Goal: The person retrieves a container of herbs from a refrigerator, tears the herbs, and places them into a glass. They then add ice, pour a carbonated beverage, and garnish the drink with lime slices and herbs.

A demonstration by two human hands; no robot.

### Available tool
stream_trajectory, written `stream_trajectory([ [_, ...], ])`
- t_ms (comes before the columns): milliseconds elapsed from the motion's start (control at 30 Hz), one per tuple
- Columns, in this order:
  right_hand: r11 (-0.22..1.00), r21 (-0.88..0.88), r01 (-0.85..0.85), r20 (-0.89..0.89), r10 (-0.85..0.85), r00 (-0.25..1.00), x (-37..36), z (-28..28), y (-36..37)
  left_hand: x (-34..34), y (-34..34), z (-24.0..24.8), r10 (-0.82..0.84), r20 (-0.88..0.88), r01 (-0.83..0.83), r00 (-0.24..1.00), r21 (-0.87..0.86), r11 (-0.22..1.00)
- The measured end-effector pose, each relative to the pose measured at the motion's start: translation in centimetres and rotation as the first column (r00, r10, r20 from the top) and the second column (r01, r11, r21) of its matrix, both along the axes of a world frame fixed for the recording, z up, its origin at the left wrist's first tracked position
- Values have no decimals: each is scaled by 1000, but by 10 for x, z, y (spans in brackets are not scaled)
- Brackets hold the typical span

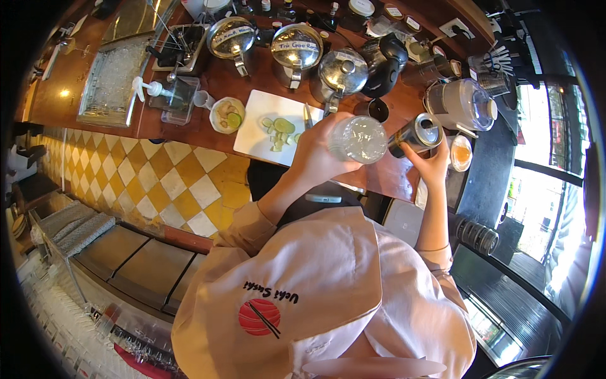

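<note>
- Left hand [315, 148]: closed around a clear glass [357, 146], held above the bench [394, 182].
- Right hand [432, 164]: clamped on a dark can [409, 139], tilted, its lower end toward the glass. Contact between can and glass cannot be determined. Hands are apart.
- White cutting board [252, 136]: left of the glass; carries cut lime pieces [278, 142] and a knife [307, 116]. Left hand obscures its right side.
- Obstruction: a dark cup [379, 112] stands just beyond the glass and can, on the far side.
- White bowl [221, 126]: just left of the board; contains lime and other pieces.
- Three metal pots [297, 45]: lined up behind the board; the rightmost one's handle extends toward the knife.
- Right side: a lidded, clear-walled container [459, 104] and, nearer, a small dish [452, 153] with orange contents.
- Far left: a white pump [151, 89] beside a metal-rimmed tray [130, 114].
</note>
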State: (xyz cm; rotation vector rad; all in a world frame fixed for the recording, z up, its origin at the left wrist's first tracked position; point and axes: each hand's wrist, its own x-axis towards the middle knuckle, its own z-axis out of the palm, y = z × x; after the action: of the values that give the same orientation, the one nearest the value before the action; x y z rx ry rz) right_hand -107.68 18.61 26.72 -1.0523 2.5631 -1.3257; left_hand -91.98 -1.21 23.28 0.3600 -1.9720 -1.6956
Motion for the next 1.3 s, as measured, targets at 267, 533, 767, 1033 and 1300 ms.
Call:
stream_trajectory([
  [267,834,129,537,54,-547,836,-22,-167,41,31,-43,-65,204,133,-186,970,-138,973],
  [533,703,56,709,159,-707,689,-25,-276,69,29,-115,-161,459,162,-416,874,-242,877],
  [767,590,44,806,268,-785,559,62,-285,64,26,-151,-215,477,177,-432,861,-244,869],
  [1033,747,90,658,302,-651,697,136,-277,-27,18,-166,-227,406,141,-370,903,-226,901],
  [1300,899,261,351,153,-398,905,144,-272,-99,19,-174,-230,348,209,-305,914,-214,928],
])
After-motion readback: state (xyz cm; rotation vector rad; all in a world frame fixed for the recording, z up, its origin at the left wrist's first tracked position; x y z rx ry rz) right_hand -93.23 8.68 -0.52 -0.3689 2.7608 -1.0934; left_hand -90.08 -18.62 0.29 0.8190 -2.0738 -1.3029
